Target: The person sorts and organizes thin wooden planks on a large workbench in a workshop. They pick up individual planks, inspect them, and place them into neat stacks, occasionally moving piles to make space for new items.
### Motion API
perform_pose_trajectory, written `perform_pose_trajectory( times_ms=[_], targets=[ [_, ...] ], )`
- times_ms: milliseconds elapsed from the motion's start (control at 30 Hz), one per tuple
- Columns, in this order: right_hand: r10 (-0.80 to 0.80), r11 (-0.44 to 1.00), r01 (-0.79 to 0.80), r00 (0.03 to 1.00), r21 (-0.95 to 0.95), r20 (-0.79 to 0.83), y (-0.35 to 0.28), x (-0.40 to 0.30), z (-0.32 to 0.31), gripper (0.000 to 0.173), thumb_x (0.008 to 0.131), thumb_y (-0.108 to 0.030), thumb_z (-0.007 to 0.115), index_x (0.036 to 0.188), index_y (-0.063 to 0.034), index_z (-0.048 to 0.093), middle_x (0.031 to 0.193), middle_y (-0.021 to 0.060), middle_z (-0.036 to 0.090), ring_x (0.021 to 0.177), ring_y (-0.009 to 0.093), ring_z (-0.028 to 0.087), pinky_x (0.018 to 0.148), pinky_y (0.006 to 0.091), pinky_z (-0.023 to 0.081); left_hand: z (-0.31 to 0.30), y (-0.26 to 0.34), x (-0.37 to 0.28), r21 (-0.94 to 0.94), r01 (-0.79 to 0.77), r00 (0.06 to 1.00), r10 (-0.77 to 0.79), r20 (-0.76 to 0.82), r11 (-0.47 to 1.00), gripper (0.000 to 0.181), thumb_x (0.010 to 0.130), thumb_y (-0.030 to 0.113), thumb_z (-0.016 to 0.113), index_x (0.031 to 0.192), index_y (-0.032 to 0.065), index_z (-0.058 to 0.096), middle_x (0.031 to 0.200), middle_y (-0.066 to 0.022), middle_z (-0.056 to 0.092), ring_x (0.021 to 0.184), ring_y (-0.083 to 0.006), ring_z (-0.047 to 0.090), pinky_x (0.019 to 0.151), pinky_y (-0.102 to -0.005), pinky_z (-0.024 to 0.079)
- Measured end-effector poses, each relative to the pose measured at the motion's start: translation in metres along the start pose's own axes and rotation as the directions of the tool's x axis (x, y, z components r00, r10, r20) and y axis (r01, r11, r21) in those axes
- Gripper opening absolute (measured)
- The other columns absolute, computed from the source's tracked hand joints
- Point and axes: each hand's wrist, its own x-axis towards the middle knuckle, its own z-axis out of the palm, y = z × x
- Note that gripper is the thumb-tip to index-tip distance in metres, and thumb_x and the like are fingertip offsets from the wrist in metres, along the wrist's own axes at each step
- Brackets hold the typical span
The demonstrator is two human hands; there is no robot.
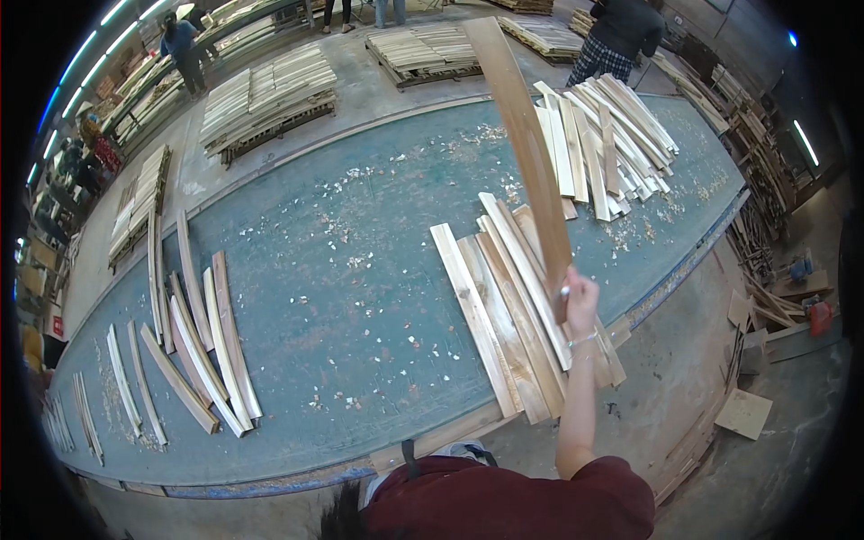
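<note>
My right hand (580,302) grips the near end of a long brown wooden board (523,135), which is raised and slants up and away over the green-topped table (324,290). Beneath and beside that hand, several wooden strips (472,297) lie side by side, their near ends over the table's edge. Farther right on the table is a larger fanned pile of pale wooden strips (601,142). Loose strips (202,351) lie in a spread group at the left. Wood chips dot the tabletop. My left hand is out of view.
Stacks of boards on pallets (270,101) stand on the floor beyond the table. A person in checked trousers (607,47) is at the far right end, and other people are at the upper left. Wood scraps (769,304) and a square panel (743,414) lie on the right floor.
</note>
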Motion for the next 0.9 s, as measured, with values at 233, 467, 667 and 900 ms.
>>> perform_pose_trajectory(
  times_ms=[233, 467, 667, 900],
  targets=[
    [-0.311, 0.68, 0.113, 0.939, -0.724, -0.145, 0.061, 0.193, -0.046, 0.049, 0.082, -0.046, 0.041, 0.075, -0.0025, 0.062, 0.059, 0.0105, 0.058, 0.054, 0.022, 0.055, 0.051, 0.0311, 0.039, -0.021, 0.015, 0.005, 0.063, -0.057, 0.998, 0.055, 0.033, 0.996, 0.043, 0.083, 0.042, 0.037, 0.104, 0.0075, 0.051, 0.091, -0.0108, 0.061, 0.082, -0.0201, 0.059, 0.072, -0.0369, 0.044],
    [0.292, 0.808, -0.466, 0.848, -0.36, -0.442, 0.233, 0.231, -0.131, 0.055, 0.076, -0.051, 0.044, 0.064, 0.0, 0.06, 0.061, 0.0117, 0.059, 0.052, 0.022, 0.055, 0.054, 0.038, 0.043, -0.029, 0.031, 0.02, 0.12, -0.093, 0.991, 0.081, 0.104, 0.988, 0.043, 0.082, 0.042, 0.037, 0.104, 0.0081, 0.052, 0.091, -0.0101, 0.061, 0.081, -0.0198, 0.059, 0.071, -0.0384, 0.043],
    [0.426, 0.741, -0.586, 0.788, -0.328, -0.445, 0.289, 0.096, -0.103, 0.052, 0.08, -0.047, 0.042, 0.063, 0.0004, 0.058, 0.058, 0.0089, 0.056, 0.053, 0.018, 0.05, 0.053, 0.0329, 0.039, -0.038, 0.035, 0.017, 0.156, -0.068, 0.995, 0.057, 0.078, 0.985, 0.043, 0.082, 0.042, 0.036, 0.103, 0.0086, 0.053, 0.091, -0.0095, 0.061, 0.08, -0.0196, 0.059, 0.071, -0.0396, 0.043],
    [0.389, 0.768, -0.482, 0.874, -0.423, -0.29, 0.267, 0.081, -0.087, 0.055, 0.082, -0.048, 0.039, 0.073, 0.0029, 0.058, 0.063, 0.0095, 0.056, 0.06, 0.018, 0.051, 0.059, 0.0316, 0.039, -0.052, 0.031, 0.015, 0.227, -0.042, 0.992, 0.014, 0.125, 0.973, 0.043, 0.082, 0.042, 0.035, 0.102, 0.0092, 0.054, 0.091, -0.0088, 0.061, 0.078, -0.0193, 0.059, 0.071, -0.041, 0.043]
  ],
)
